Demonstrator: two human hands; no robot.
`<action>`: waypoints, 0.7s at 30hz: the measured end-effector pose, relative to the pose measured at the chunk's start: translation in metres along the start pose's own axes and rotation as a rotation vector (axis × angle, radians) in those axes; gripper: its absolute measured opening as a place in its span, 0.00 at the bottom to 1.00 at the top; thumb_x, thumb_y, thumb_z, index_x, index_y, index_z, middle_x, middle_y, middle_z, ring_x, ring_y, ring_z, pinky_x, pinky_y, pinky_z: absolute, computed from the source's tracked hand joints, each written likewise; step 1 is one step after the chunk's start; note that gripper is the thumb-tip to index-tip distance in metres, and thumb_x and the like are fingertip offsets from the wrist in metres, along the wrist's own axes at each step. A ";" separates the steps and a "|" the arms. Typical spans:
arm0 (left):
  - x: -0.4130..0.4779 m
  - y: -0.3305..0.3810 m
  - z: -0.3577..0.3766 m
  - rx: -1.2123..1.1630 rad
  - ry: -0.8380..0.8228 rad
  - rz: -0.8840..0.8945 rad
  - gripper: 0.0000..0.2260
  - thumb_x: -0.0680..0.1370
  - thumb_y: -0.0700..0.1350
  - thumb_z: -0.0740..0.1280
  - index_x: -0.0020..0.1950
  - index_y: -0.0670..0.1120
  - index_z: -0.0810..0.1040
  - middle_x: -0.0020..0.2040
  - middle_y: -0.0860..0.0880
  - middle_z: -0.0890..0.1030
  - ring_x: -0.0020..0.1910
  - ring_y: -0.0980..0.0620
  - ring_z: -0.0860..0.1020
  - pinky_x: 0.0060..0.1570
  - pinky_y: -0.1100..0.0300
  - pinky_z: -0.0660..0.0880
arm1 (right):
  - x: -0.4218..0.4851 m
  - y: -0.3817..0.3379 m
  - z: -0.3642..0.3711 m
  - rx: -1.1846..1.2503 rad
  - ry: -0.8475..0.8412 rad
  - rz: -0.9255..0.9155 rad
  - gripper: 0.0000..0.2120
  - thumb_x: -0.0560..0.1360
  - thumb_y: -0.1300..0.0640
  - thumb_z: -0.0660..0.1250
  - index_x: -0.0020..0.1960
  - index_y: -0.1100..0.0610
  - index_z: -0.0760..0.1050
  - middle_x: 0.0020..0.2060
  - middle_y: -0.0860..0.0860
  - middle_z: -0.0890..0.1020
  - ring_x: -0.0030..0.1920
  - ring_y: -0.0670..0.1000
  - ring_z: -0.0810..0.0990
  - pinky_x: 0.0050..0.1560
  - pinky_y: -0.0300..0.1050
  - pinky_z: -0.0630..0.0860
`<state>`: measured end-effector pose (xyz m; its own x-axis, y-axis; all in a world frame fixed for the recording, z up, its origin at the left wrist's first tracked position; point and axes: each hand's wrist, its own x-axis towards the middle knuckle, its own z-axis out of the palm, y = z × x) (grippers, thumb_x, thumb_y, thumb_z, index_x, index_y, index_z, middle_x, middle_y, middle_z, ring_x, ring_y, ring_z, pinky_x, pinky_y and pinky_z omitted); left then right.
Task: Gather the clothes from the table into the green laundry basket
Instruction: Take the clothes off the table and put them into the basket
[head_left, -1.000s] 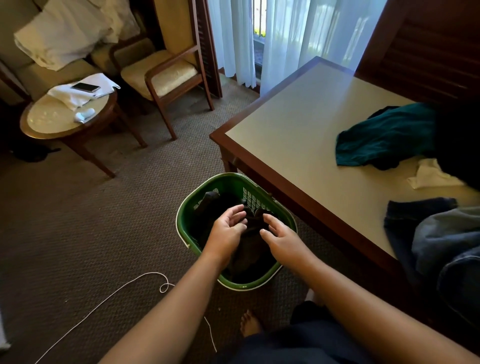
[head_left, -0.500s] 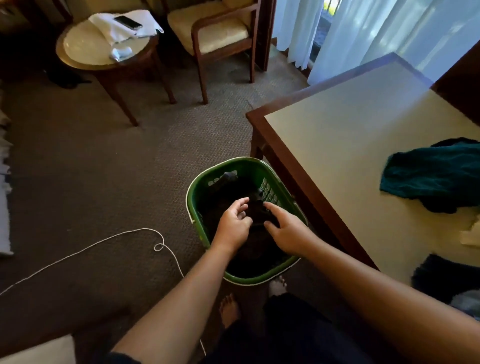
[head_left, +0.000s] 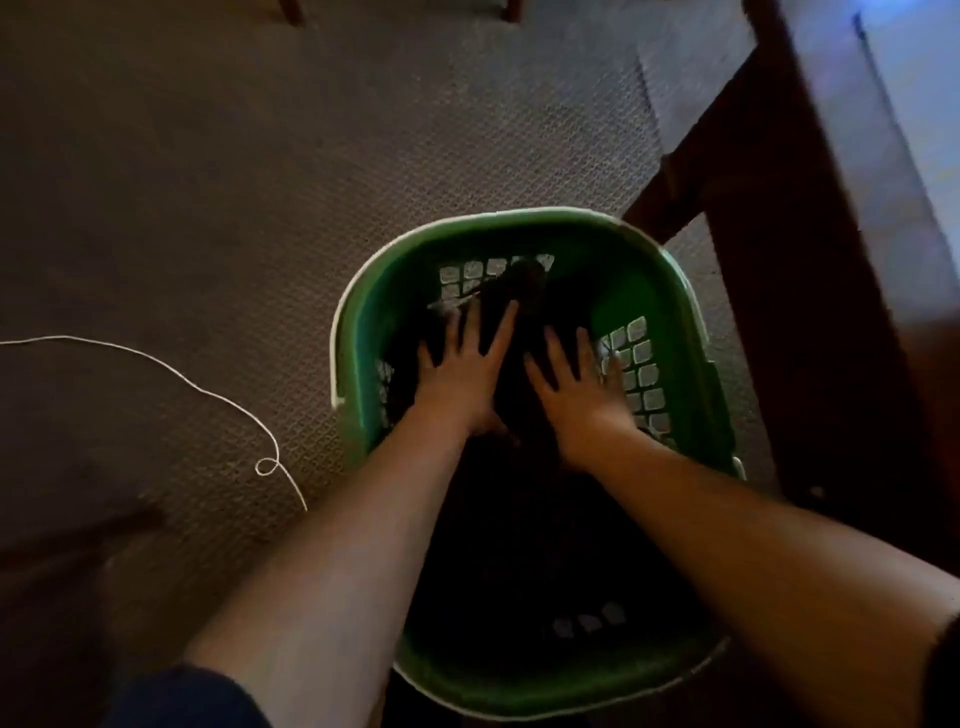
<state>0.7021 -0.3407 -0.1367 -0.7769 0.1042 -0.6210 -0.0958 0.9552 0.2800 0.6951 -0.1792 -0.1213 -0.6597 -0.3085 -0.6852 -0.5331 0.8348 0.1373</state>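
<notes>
Basket: green plastic, rounded-square, lattice openings in the walls; stands on the carpet, centre of view, just beside the worktop's leg.

Clothes: dark fabric, bunched, inside the basket, filling the middle and near part; one fold rises against the far lattice wall. Detail of the cloth lost in shadow.

Left hand: inside the basket, palm down, fingers spread flat on the dark clothes; released, gripping nothing.

Right hand: inside the basket, just beside the left hand, palm down, fingers spread on the clothes near the right lattice wall; released, gripping nothing.

Forearms: both bare, entering from the lower edge and converging over the near rim of the basket. A dark sleeve shows at the lower left.

Worktop: dark wood edge and leg at the right, pale top blurred in the upper right corner. No clothes can be made out on the part in view.

Cord: thin, white, lying on the carpet left of the basket, ending in a small loop; apart from the basket.
</notes>
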 end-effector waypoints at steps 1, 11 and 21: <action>0.015 -0.004 0.014 -0.005 -0.079 -0.015 0.69 0.62 0.63 0.82 0.81 0.58 0.29 0.82 0.43 0.31 0.82 0.40 0.34 0.73 0.26 0.49 | 0.017 -0.002 0.014 -0.021 -0.004 -0.004 0.57 0.72 0.32 0.69 0.79 0.45 0.29 0.77 0.56 0.27 0.76 0.67 0.27 0.74 0.74 0.43; 0.148 -0.044 0.159 -0.195 -0.019 -0.142 0.45 0.76 0.61 0.69 0.83 0.60 0.43 0.84 0.48 0.41 0.82 0.42 0.42 0.69 0.20 0.53 | 0.140 -0.021 0.131 -0.067 -0.017 -0.105 0.45 0.76 0.54 0.68 0.81 0.46 0.41 0.79 0.60 0.34 0.77 0.70 0.31 0.74 0.75 0.47; 0.161 -0.039 0.176 -0.184 0.023 -0.166 0.48 0.75 0.58 0.73 0.83 0.60 0.43 0.83 0.50 0.41 0.82 0.45 0.41 0.68 0.19 0.46 | 0.149 -0.022 0.153 -0.023 0.061 -0.060 0.39 0.81 0.48 0.61 0.81 0.45 0.39 0.80 0.58 0.35 0.78 0.67 0.34 0.75 0.73 0.49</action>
<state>0.6902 -0.3126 -0.3771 -0.7546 -0.0582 -0.6536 -0.3335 0.8918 0.3057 0.6897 -0.1740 -0.3359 -0.6571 -0.3854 -0.6478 -0.5842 0.8035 0.1146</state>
